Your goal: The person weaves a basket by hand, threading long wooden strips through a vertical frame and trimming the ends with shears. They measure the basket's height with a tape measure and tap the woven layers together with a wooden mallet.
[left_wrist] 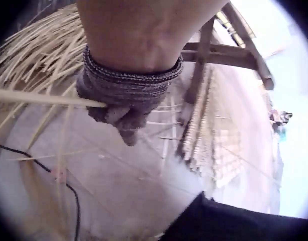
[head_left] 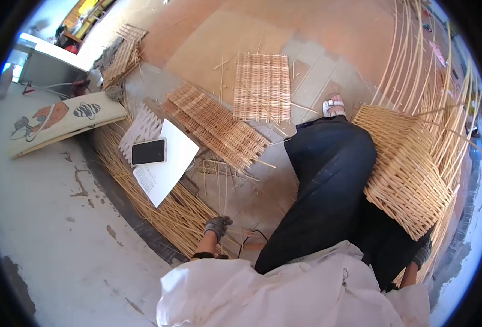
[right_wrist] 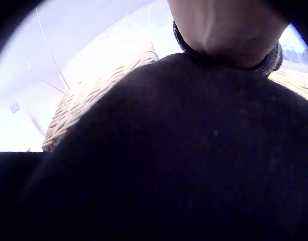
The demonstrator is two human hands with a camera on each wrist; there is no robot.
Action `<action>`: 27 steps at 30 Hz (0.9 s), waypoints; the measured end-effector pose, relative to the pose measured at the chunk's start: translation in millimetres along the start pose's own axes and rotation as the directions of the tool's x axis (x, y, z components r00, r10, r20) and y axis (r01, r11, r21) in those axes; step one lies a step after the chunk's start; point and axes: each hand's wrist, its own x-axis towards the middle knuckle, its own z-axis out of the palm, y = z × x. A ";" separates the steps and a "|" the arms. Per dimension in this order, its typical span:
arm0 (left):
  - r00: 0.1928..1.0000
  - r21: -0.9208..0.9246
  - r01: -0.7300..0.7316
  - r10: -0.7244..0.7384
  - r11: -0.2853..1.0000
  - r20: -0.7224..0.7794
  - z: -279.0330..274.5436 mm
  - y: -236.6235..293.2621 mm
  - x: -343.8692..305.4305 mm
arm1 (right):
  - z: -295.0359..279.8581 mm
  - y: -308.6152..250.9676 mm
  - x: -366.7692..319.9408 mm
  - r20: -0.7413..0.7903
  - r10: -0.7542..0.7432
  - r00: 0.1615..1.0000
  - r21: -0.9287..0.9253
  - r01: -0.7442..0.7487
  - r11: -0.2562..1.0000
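My left hand (head_left: 219, 224), in a dark grey knit glove, hangs over the near end of a bundle of wicker rods (head_left: 181, 218). In the left wrist view its curled fingers pinch a single pale wicker rod (left_wrist: 48, 98) that runs off to the left. At the far right, my gloved right hand (head_left: 423, 253) is low beside the woven wicker basket (head_left: 404, 163), near its bottom corner. Dark trousers (right_wrist: 154, 150) hide its fingers in the right wrist view, so I cannot tell what it holds. The basket lies tilted against the right leg, with long loose rods fanning out behind it.
Flat woven wicker panels (head_left: 261, 87) lie on the floor ahead, one long panel (head_left: 216, 125) slanting toward the left. A phone (head_left: 148, 151) rests on a white paper sheet (head_left: 170, 158) over the rods. A printed cushion (head_left: 61, 122) sits at the far left on a pale ledge (head_left: 77, 229).
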 end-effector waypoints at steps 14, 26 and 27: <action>0.124 -0.799 0.215 0.795 0.562 0.593 108.7 333.2 -416.4 | -38.8 -89.8 -47.9 -0.058 0.187 0.981 0.721 -0.089 0.688; -0.348 -0.965 -0.253 0.925 0.065 0.154 336.4 362.3 -460.7 | -149.3 -189.2 -62.7 -0.346 -0.722 0.600 0.936 0.272 -0.223; -0.396 -0.868 -0.497 0.892 -0.010 0.217 350.3 354.6 -454.4 | -147.4 -181.4 -57.2 -0.222 -0.761 0.610 0.975 0.116 -0.192</action>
